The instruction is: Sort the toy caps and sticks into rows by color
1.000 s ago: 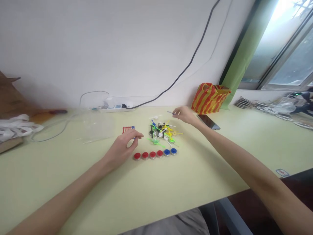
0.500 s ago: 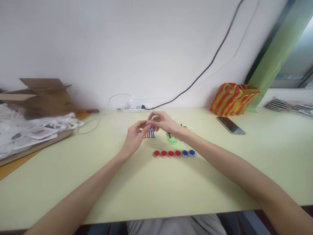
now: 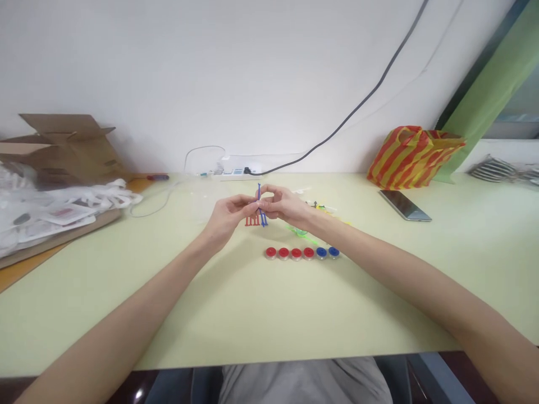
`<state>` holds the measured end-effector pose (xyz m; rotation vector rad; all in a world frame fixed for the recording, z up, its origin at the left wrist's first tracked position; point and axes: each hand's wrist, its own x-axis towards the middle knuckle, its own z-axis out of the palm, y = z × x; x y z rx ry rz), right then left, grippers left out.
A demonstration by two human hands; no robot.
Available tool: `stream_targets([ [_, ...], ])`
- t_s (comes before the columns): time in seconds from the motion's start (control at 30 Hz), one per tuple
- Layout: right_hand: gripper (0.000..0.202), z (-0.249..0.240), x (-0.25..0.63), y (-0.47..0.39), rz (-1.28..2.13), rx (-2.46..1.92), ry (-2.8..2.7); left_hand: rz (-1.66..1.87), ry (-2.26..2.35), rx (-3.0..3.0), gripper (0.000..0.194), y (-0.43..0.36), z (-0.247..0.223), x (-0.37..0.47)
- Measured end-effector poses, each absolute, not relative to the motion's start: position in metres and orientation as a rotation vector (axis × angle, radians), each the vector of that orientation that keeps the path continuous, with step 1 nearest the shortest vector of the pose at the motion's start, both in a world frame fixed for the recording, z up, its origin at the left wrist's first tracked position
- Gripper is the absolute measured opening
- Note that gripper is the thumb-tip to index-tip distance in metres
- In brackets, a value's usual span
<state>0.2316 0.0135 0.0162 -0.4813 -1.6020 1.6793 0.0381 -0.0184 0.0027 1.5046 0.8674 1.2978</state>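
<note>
My left hand (image 3: 229,216) and my right hand (image 3: 283,203) meet above the table, fingertips pinched together on a thin blue plastic piece (image 3: 259,192) that stands upright between them. Below the fingers, several red plastic sticks (image 3: 252,221) and blue plastic sticks (image 3: 264,219) lie side by side, partly hidden by the hands. A row of small round pieces is nearer to me: several with red tops (image 3: 296,254) and two with blue tops (image 3: 321,253). Bright green plastic parts (image 3: 301,231) lie beneath my right forearm, partly covered.
On the left are a cardboard box (image 3: 71,148) and white plastic bags (image 3: 84,205). A power strip (image 3: 236,171) with a black cable (image 3: 337,128) runs along the wall. To the right stand a red-and-yellow striped bag (image 3: 410,157) and a phone (image 3: 404,205).
The camera view has tilted slightly down, so the scene sits higher. Both hands still pinch the blue piece, and more of it shows above the fingers.
</note>
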Motion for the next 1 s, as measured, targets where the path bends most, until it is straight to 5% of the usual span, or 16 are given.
stream_targets([
  [0.43, 0.045, 0.026, 0.255, 0.022, 1.748, -0.441, -1.711, 1.508, 0.864, 1.416, 0.035, 0.002, -0.004, 0.017],
  [0.53, 0.034, 0.03, 0.263, 0.032, 1.455, -0.593, -1.845, 1.557, 0.88, 1.372, 0.034, 0.008, -0.003, 0.011],
  [0.67, 0.013, 0.022, 0.262, 0.037, 0.624, -0.941, -2.272, 1.544, 0.916, 1.378, 0.034, 0.005, -0.006, 0.022],
  [0.77, 0.016, 0.014, 0.257, 0.032, 0.126, -0.972, -2.595, 1.56, 0.948, 1.376, 0.034, 0.003, -0.007, 0.026],
  [1.0, 0.028, 0.01, 0.26, 0.03, -0.107, -0.851, -2.913, 1.661, 0.998, 1.315, 0.032, 0.009, -0.007, 0.011],
])
